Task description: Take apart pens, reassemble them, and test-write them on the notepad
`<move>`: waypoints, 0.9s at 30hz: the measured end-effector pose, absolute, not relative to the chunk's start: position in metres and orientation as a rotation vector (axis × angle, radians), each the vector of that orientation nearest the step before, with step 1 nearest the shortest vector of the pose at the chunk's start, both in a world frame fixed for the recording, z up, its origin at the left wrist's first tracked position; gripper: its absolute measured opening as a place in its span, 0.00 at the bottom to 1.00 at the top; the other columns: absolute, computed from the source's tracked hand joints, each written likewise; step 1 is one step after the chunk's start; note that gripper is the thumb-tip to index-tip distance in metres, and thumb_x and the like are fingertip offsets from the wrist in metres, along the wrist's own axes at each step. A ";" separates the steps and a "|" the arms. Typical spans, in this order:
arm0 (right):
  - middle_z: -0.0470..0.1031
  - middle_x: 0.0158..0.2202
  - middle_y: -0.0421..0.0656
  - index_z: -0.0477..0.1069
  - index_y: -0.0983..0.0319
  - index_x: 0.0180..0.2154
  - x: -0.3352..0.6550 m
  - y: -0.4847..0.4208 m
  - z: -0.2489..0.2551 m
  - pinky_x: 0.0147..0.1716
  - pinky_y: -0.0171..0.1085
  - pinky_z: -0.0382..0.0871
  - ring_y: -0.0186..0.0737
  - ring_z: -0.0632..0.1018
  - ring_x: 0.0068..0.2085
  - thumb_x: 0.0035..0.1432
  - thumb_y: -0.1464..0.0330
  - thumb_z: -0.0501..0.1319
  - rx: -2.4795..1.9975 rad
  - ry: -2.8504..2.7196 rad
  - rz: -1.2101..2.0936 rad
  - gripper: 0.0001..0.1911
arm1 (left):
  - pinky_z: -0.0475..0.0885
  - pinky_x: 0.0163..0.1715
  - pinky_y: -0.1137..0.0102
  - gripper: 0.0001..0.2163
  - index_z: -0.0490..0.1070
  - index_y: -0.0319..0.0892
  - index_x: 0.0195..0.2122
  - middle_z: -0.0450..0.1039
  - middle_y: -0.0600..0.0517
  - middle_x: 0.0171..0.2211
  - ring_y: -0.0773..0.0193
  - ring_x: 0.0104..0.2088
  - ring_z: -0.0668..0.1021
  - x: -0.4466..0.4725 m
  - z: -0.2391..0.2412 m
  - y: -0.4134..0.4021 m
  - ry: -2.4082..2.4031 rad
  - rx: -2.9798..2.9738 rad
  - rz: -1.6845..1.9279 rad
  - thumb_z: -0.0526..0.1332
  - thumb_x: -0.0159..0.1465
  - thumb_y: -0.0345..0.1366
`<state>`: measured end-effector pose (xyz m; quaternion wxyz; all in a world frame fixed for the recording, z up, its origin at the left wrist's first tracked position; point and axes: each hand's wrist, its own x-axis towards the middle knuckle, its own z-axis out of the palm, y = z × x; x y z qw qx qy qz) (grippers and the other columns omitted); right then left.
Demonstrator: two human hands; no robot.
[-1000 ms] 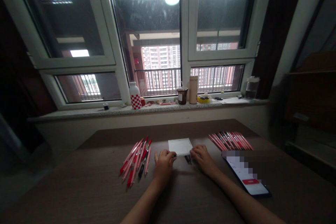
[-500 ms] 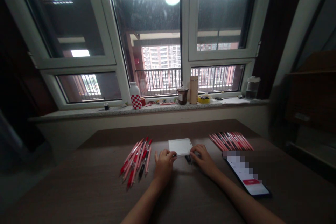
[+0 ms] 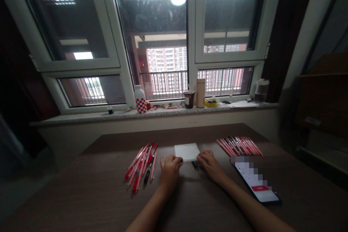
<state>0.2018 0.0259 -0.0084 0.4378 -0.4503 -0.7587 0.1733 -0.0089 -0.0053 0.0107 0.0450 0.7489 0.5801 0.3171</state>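
A small white notepad point(image 3: 187, 151) with holes along its right edge lies on the table in front of me. My left hand point(image 3: 170, 171) is at its lower left corner, thumb and fingers pinched on a small dark-tipped thing too small to name. At the lower right corner is my right hand point(image 3: 210, 164), fingers bent together against the pad's edge; what they hold is hidden. A small black object point(image 3: 194, 165) lies between the hands, just below the pad. Left of my left hand is a loose pile of pink, red and black pens point(image 3: 141, 168).
A row of similar pens point(image 3: 239, 145) lies at the right back of the brown table point(image 3: 89, 185). Nearer me is a phone point(image 3: 257, 181) with a lit screen. On the windowsill stand a checkered bottle point(image 3: 140, 99), a brown cup point(image 3: 189, 99) and a tan flask point(image 3: 200, 93).
My right hand's fingers have drawn in slightly at the pad's lower right corner. My left hand, the pens and the phone look the same.
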 end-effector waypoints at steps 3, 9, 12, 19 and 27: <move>0.72 0.37 0.44 0.71 0.58 0.32 0.201 0.024 -0.007 0.48 0.44 0.61 0.45 0.68 0.45 0.61 0.59 0.53 -1.128 -1.863 0.430 0.13 | 0.43 0.61 0.45 0.10 0.72 0.49 0.41 0.71 0.53 0.38 0.62 0.45 0.72 -0.009 0.010 -0.005 1.768 2.291 0.968 0.52 0.65 0.36; 0.72 0.35 0.44 0.70 0.59 0.31 0.201 0.019 0.000 0.47 0.43 0.62 0.45 0.68 0.44 0.60 0.59 0.55 -1.089 -1.874 0.448 0.12 | 0.43 0.61 0.44 0.09 0.72 0.49 0.41 0.71 0.53 0.38 0.62 0.44 0.73 -0.009 0.010 -0.005 1.763 2.298 0.990 0.53 0.64 0.36; 0.72 0.35 0.43 0.71 0.59 0.29 0.201 0.019 0.000 0.48 0.43 0.61 0.44 0.68 0.44 0.61 0.58 0.53 -1.092 -1.899 0.450 0.15 | 0.43 0.61 0.44 0.08 0.73 0.49 0.40 0.71 0.54 0.38 0.62 0.44 0.73 -0.008 0.009 -0.005 1.770 2.307 0.989 0.54 0.63 0.35; 0.72 0.35 0.44 0.73 0.59 0.27 0.201 0.025 -0.007 0.48 0.43 0.61 0.43 0.69 0.44 0.64 0.55 0.49 -1.088 -1.915 0.439 0.22 | 0.42 0.61 0.44 0.08 0.72 0.49 0.40 0.71 0.54 0.38 0.62 0.44 0.72 -0.008 0.008 -0.003 1.756 2.302 0.993 0.55 0.63 0.35; 0.72 0.36 0.44 0.71 0.58 0.32 0.201 0.020 -0.002 0.48 0.43 0.61 0.45 0.68 0.45 0.63 0.58 0.52 -1.106 -1.859 0.406 0.15 | 0.42 0.61 0.44 0.09 0.72 0.49 0.40 0.71 0.54 0.38 0.62 0.44 0.73 -0.009 0.008 -0.004 1.757 2.311 1.006 0.53 0.64 0.36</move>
